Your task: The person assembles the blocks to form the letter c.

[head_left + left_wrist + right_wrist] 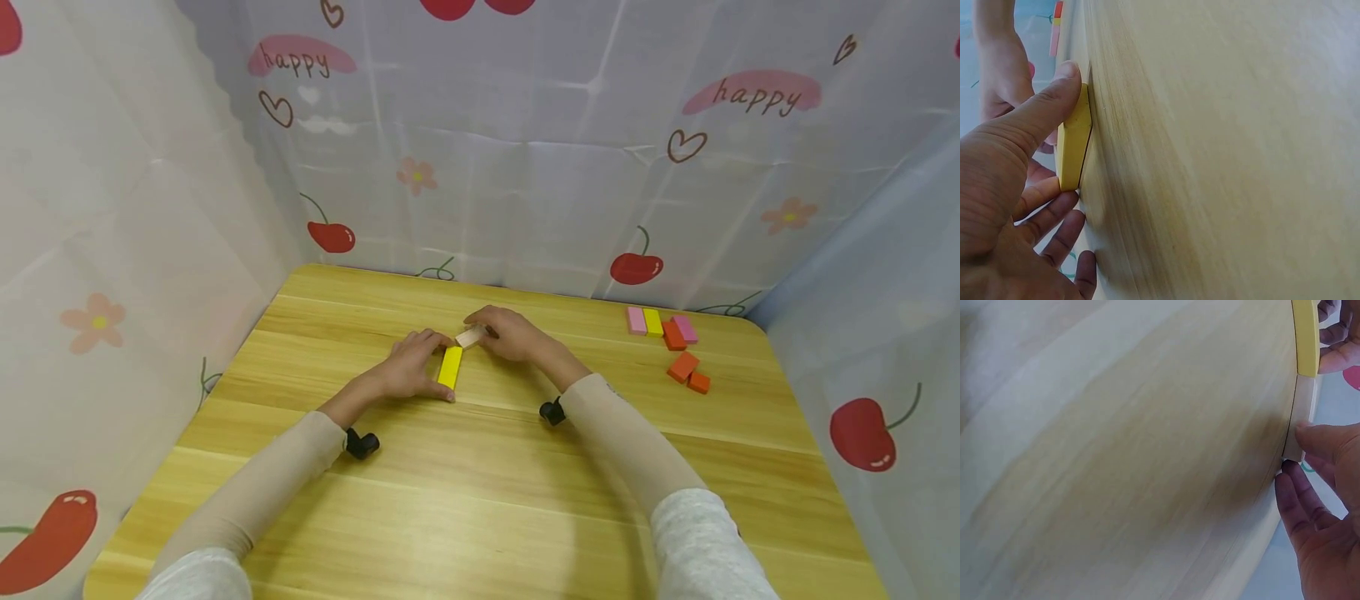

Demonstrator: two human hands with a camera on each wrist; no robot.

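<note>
A yellow block [450, 367] lies lengthwise on the wooden table, held at its two ends between the thumb and index finger of my left hand [408, 365]. In the left wrist view, the thumb is on the near end of this yellow block [1072, 147] and a fingertip on the far end. My right hand [513, 335] pinches a plain pale wooden block [468, 337] at the far end of the yellow one, set at an angle to it. From the right wrist view, the pale block [1298, 412] and the yellow block meet end to end.
At the back right of the table [465, 492] lie a pink block [636, 321], a yellow block [653, 322], an orange-red block [674, 336] against another pink one [686, 328], and two orange blocks [683, 367]. A printed curtain [487, 208] hangs behind and at both sides.
</note>
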